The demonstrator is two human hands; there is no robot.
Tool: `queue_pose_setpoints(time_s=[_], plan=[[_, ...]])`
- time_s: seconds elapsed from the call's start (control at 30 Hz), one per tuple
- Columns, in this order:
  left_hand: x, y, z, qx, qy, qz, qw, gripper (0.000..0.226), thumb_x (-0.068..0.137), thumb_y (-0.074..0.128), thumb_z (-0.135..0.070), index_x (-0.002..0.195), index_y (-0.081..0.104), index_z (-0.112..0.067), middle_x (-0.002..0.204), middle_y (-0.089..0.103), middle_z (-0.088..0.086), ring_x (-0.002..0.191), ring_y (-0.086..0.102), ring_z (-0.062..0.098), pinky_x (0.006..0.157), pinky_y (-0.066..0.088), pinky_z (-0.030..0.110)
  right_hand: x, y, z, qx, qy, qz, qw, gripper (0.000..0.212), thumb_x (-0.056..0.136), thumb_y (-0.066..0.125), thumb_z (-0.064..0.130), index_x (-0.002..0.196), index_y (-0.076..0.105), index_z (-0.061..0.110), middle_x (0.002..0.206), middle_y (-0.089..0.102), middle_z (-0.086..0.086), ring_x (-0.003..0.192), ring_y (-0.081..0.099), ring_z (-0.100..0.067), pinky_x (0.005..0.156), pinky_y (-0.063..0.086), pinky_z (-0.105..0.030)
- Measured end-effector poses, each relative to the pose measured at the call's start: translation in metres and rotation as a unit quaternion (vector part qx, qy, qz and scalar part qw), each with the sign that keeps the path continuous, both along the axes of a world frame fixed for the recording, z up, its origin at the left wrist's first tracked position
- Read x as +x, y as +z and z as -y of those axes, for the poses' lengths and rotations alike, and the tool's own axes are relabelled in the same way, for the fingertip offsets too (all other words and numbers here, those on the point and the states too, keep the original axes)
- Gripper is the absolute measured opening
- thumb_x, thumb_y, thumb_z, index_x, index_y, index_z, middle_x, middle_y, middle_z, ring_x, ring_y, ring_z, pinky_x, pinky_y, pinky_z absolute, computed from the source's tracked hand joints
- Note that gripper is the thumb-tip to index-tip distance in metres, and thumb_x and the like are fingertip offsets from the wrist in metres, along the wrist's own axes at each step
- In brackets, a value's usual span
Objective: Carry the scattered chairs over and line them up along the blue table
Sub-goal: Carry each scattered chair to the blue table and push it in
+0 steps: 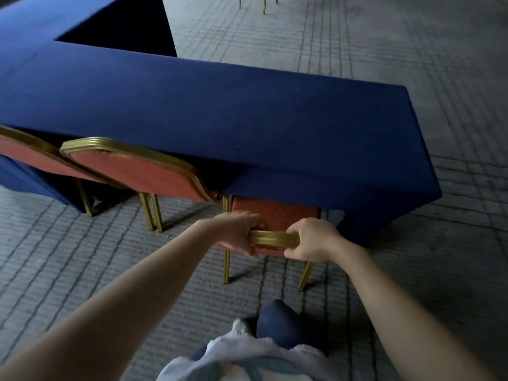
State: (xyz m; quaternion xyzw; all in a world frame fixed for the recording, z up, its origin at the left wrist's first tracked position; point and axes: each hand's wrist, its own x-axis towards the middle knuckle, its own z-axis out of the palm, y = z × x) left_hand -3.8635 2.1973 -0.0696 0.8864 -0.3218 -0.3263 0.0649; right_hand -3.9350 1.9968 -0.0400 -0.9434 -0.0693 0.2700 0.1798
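The red-cushioned chair [275, 215] with its gold frame is standing against the long edge of the blue tabletop [220, 105], its front part sitting under the cloth. The left grip [239, 233] and right grip [310, 240] are both curling round the gold top rail, one at each end. Just to the left, a second chair [132, 166] is lining the same edge, and a third chair [24, 152] is running out of view. The cloth is hiding the held chair's front legs. Far off, only thin gold legs [264, 5] are showing.
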Motion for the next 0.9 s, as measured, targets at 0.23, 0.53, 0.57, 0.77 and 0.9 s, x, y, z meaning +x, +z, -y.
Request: queue_pose_setpoints(time_s=[0.23, 0.53, 0.57, 0.77, 0.9], plan=[[-0.034, -0.002, -0.003, -0.004, 0.075, 0.014, 0.997, 0.058, 0.077, 0.072, -0.031, 0.131, 0.052, -0.039, 0.113, 0.065, -0.01, 0.102, 0.062, 0.017, 0.087, 0.051, 0.033, -0.02, -0.009, -0.005, 0.009, -0.038, 0.003, 0.999, 0.026, 0.075, 0.068, 0.054, 0.085, 0.07, 0.029, 0.077, 0.066, 0.01, 0.075, 0.062, -0.01, 0.067, 0.05, -0.028], [-0.042, 0.001, 0.002, 0.016, 0.106, 0.02, 0.994, 0.053, 0.077, 0.072, -0.026, 0.127, 0.057, -0.037, 0.106, 0.068, -0.007, 0.097, 0.064, 0.017, 0.088, 0.052, 0.037, -0.026, -0.009, -0.007, 0.033, -0.067, -0.003, 0.997, 0.021, 0.074, 0.072, 0.048, 0.069, 0.063, 0.03, 0.073, 0.066, 0.007, 0.076, 0.064, -0.016, 0.068, 0.049, -0.03], [-0.043, 0.001, 0.002, 0.014, 0.108, 0.02, 0.994, 0.052, 0.077, 0.072, -0.026, 0.126, 0.058, -0.037, 0.105, 0.068, -0.007, 0.095, 0.064, 0.017, 0.086, 0.053, 0.037, -0.026, -0.009, -0.008, 0.032, -0.063, -0.001, 0.997, 0.022, 0.075, 0.072, 0.048, 0.068, 0.062, 0.03, 0.073, 0.065, 0.007, 0.076, 0.064, -0.016, 0.067, 0.048, -0.029], [-0.025, 0.002, 0.003, 0.051, 0.068, -0.002, 0.996, 0.053, 0.074, 0.07, -0.022, 0.124, 0.057, -0.035, 0.103, 0.068, -0.008, 0.092, 0.065, 0.017, 0.087, 0.052, 0.036, -0.012, -0.005, -0.008, 0.007, -0.035, -0.005, 0.999, 0.021, 0.075, 0.068, 0.05, 0.069, 0.061, 0.031, 0.07, 0.065, 0.008, 0.069, 0.063, -0.011, 0.062, 0.048, -0.028], [-0.014, 0.006, 0.004, 0.105, -0.012, -0.057, 0.993, 0.064, 0.075, 0.067, -0.009, 0.133, 0.049, -0.03, 0.103, 0.065, -0.002, 0.09, 0.064, 0.02, 0.08, 0.052, 0.035, -0.009, -0.006, -0.008, -0.013, 0.007, -0.021, 1.0, 0.021, 0.077, 0.065, 0.048, 0.068, 0.058, 0.031, 0.071, 0.065, 0.008, 0.068, 0.062, -0.011, 0.056, 0.041, -0.026]])
